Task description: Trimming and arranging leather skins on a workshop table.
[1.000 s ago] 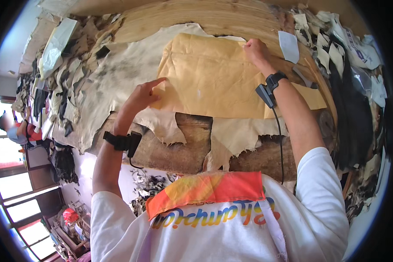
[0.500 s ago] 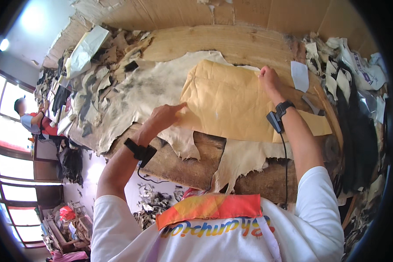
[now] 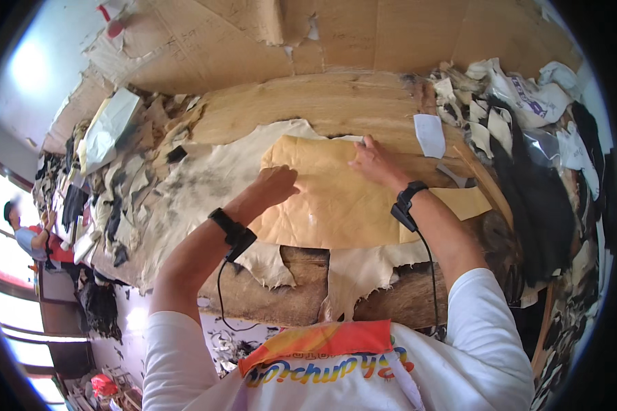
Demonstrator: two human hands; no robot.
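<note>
A large creased yellow-tan sheet (image 3: 329, 205), leather or paper, lies over a pale hide (image 3: 219, 161) with ragged edges and dark patches. My left hand (image 3: 275, 183) rests on the sheet's left part with its fingers curled in; whether they pinch anything is hidden. Near the sheet's far edge, my right hand (image 3: 378, 163) lies with thumb and fingers apart. Under the hide is a worn wooden worktable (image 3: 274, 99). A black strap device (image 3: 232, 235) is on my left wrist, and another (image 3: 406, 205) is on my right.
A white paper piece (image 3: 430, 135), a grey curved piece (image 3: 457, 177) and a wooden strip (image 3: 485, 183) lie at the right. Hide scraps (image 3: 134, 185) heap up at the left, with more around a plastic bag (image 3: 528, 99). A person (image 3: 31, 236) is at the far left.
My right hand has moved left along the far edge, its fingers now spread. My left hand has shifted inward over the sheet. The view has tilted up slightly.
</note>
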